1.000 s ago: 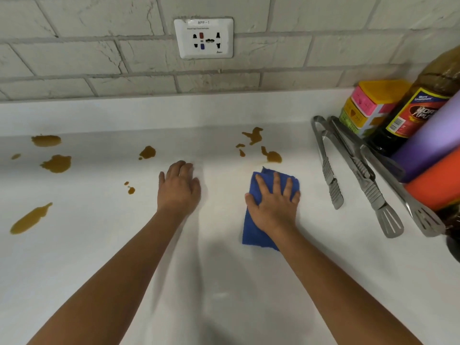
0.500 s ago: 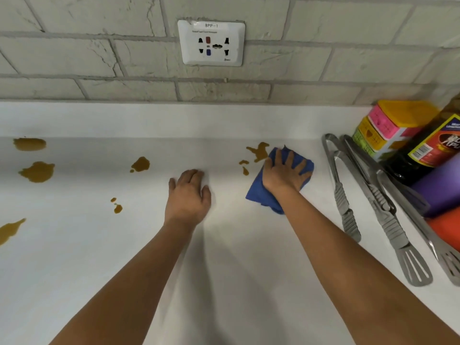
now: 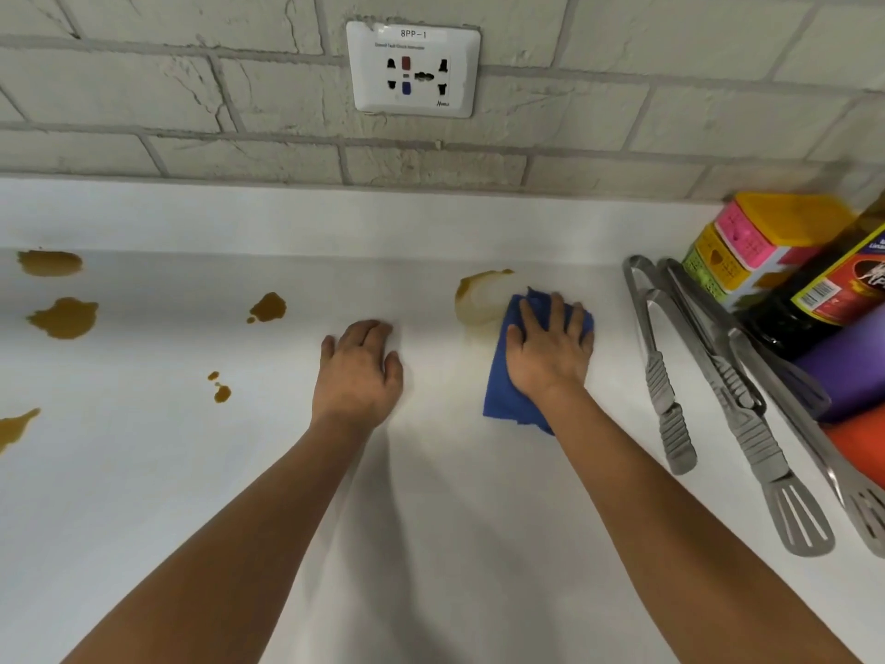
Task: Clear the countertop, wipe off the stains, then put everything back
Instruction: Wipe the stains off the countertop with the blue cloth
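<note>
The white countertop [image 3: 455, 543] fills most of the view, with a pale brick wall [image 3: 191, 103] at 12 o'clock and a white socket plate [image 3: 414, 69] fixed on it. At 3 o'clock a dark bottle [image 3: 823, 299], a purple cylinder [image 3: 857, 361], an orange one [image 3: 862, 448] and a stack of coloured boxes [image 3: 756, 242] are crowded together, with metal tongs [image 3: 709, 376] laid just beside them. A blue cloth [image 3: 507, 390] is pressed flat on the countertop under the right hand [image 3: 548, 349], whose fingers are spread and straight. A smeared brown stain [image 3: 483, 294] is seen touching the cloth at 11 o'clock from it. The left hand [image 3: 359, 371] is rested palm-down on the bare surface, relaxed and holding nothing. Brown stains [image 3: 64, 318] are scattered toward 9 o'clock.
</note>
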